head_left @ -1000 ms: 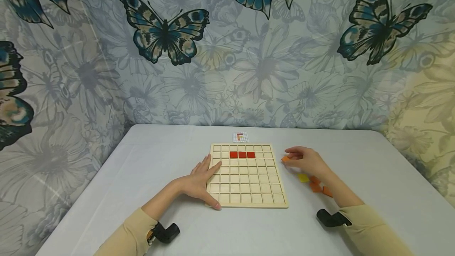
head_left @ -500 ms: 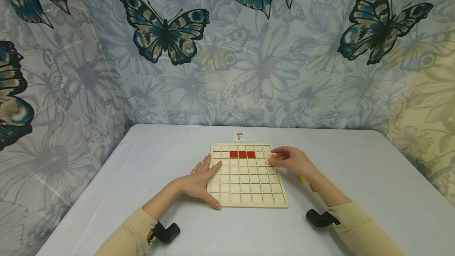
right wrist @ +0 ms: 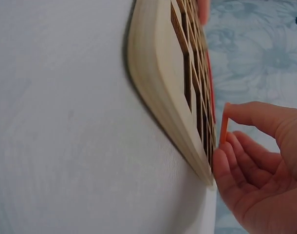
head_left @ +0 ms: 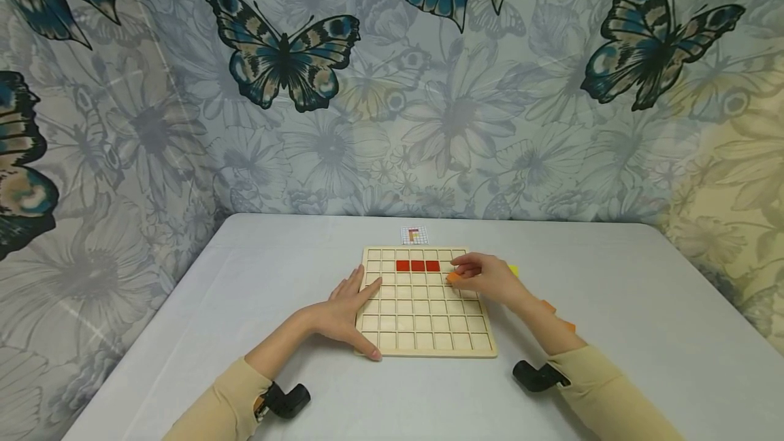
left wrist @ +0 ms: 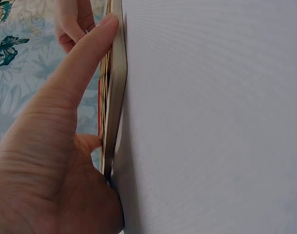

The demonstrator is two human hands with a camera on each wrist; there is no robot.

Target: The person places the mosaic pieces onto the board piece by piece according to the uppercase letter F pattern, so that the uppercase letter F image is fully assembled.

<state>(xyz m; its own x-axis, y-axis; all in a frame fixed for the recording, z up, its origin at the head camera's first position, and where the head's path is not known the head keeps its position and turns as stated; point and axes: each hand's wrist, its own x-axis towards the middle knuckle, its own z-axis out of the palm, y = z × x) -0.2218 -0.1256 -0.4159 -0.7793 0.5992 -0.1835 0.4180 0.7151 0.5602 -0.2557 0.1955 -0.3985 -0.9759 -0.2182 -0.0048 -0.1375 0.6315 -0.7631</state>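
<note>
A wooden grid board (head_left: 424, 324) lies flat on the table, with three red square tiles (head_left: 418, 266) side by side in a row near its top. My left hand (head_left: 338, 315) rests along the board's left edge, fingers spread and fairly straight, the thumb (left wrist: 90, 53) on the near corner. Over the board's upper right part, my right hand (head_left: 490, 279) pinches an orange tile (right wrist: 224, 124) between thumb and fingertips. In the right wrist view this tile is seen edge-on, held close above the grid.
A small pattern card (head_left: 414, 235) lies behind the board. Right of the board are a yellow tile (head_left: 514, 269) and orange tiles (head_left: 548, 305), partly hidden by the right arm. A butterfly-printed cloth (head_left: 453, 121) rises behind the white table (head_left: 294, 243).
My right hand has moved left with the orange tile, from beside the board to over its upper right part. The left hand and the red tiles have stayed put.
</note>
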